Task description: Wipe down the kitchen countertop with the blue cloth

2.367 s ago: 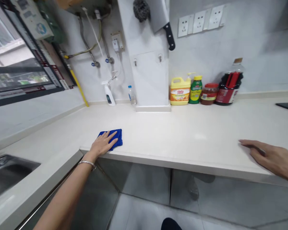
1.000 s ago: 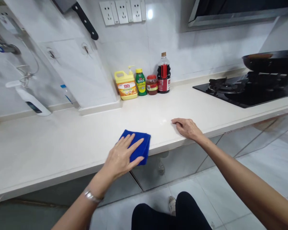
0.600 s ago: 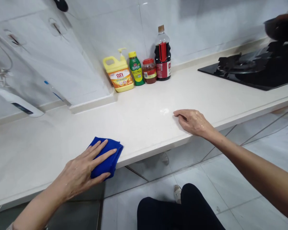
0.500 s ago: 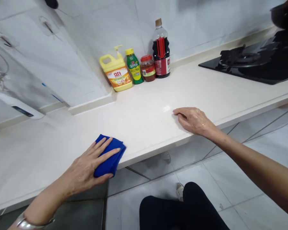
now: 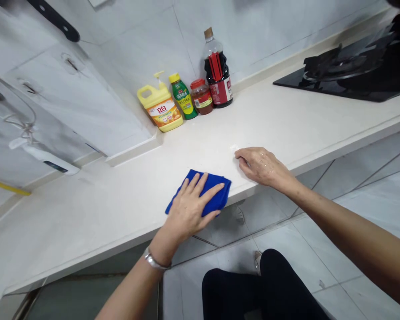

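Left hand (image 5: 189, 208) lay flat, spread over blue cloth (image 5: 216, 199) on the counter (image 5: 130, 191). Right hand (image 5: 260, 166) rested nearby, loosely curled; couldn't tell if gripping anything.

head-worn view, facing forward and down, close above counter (image 5: 120, 200)

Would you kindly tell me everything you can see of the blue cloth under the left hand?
The bright blue, soft-looking fabric cloth lies on the smooth off-white countertop, at the front edge, and its near side seems to overhang that edge. It looks folded into a flat, roughly four-sided pad. The bare left hand, spread out, rests on top, hiding part of it.
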Demonstrator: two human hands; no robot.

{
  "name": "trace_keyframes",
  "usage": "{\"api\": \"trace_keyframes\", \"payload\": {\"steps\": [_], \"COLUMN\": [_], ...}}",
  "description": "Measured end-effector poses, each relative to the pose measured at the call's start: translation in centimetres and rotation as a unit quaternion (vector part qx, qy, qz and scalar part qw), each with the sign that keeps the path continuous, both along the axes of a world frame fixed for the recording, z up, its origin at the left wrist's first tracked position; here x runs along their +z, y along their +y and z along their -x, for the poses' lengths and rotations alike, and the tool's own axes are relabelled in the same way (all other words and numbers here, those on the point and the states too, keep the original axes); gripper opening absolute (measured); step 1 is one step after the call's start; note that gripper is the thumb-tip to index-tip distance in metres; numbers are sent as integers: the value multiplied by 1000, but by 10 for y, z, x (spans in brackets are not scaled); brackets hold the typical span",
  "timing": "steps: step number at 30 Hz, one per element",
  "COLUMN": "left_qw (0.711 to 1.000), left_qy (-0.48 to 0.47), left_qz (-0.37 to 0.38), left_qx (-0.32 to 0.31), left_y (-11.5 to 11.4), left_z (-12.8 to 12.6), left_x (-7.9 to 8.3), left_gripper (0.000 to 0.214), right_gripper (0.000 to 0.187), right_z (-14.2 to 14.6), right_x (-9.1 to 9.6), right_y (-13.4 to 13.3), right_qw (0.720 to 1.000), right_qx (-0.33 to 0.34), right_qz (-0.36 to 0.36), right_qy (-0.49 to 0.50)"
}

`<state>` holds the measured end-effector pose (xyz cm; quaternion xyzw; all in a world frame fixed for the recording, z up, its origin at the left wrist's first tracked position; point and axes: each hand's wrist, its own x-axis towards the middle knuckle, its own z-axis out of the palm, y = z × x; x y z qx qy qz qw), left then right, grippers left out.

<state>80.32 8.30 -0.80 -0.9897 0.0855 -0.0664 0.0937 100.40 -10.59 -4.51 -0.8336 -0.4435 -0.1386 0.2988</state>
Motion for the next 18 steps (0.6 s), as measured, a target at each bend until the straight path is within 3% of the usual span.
{"api": "trace_keyframes", "payload": {"steps": [5,8,12,18], "left_qw": [994,987,986,975], "left_qy": [-98,-155,-164,-218], "left_qz": [11,-6,-31,-31], "left_qx": [42,44,-1,20], "left_y": [-70,-85,-59,30], "left_z": [-36,-43,-18,70], "left_x": [-25,-37,-38,-42], "left_gripper": [64,63,62,64], "right_gripper": [34,35,35,35], "right_z": [-9,-17,-19,-14], "right_x": [-7,-12,-9,-6], "right_y": [-3,-8,-13,-16], "right_qw": [999,998,996,992], "right_qx": [-31,-27,-25,-62], "right_qz": [-7,-22,-16,35], "right_qy": [11,47,81,107]}}
